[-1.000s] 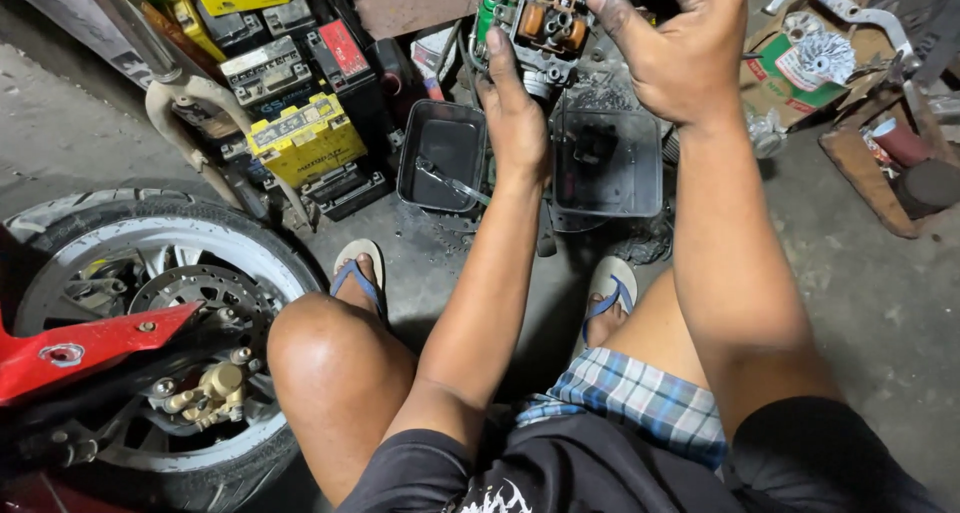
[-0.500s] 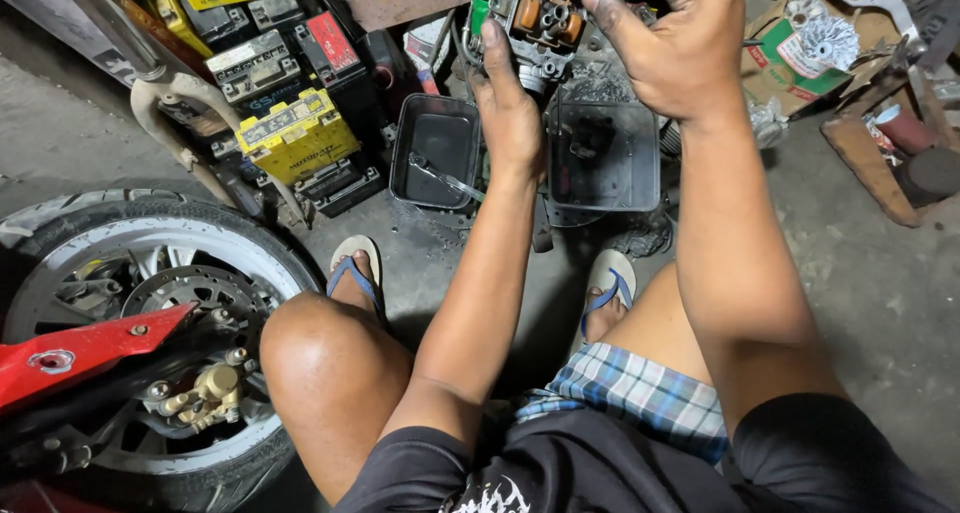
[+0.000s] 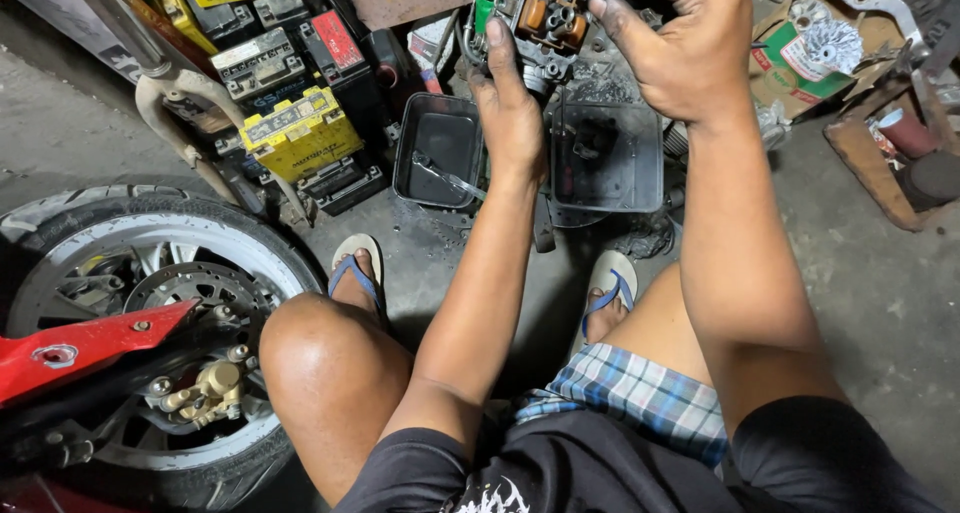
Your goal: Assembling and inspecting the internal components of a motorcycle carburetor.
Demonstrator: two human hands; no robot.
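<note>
Carburetor [image 3: 540,18] now lifted a bit higher over the black trays [image 3: 440,148], gripped by left hand [image 3: 510,108] and right hand [image 3: 685,43], underside up, mid-inspection probably.

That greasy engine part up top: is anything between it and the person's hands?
Nothing visible. The left hand grips the greasy engine part from its left side and the right hand from its right, both touching it directly, above the two black trays on the floor.

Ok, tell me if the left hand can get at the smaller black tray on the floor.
Probably yes: the smaller black tray sits just beside and below the left hand, nothing between, but that hand grips the carburetor.
</note>
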